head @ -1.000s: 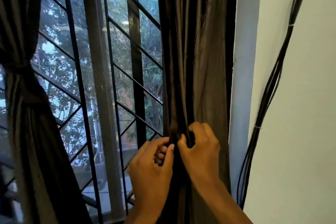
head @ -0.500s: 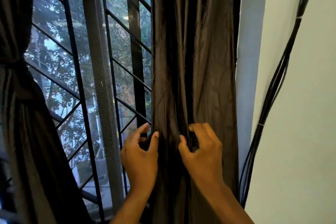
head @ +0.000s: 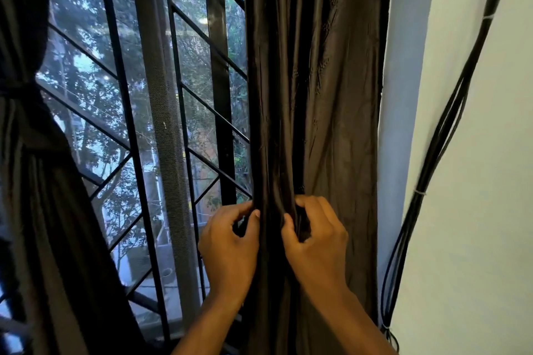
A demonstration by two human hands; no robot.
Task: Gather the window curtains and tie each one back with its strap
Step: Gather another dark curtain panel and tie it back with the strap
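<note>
Curtain on far left (head: pixel 31 153) already tied. Left hand (head: pixel 230 248) pinches right curtain (head: pixel 314 95) edge; right hand (head: pixel 317 242) beside it grips folds. Strap not visible, tying likely remains.

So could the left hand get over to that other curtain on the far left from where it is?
Probably yes. The left hand pinches the right curtain's edge, and only open air before the window grille lies between it and the tied left curtain. It must let go first.
</note>
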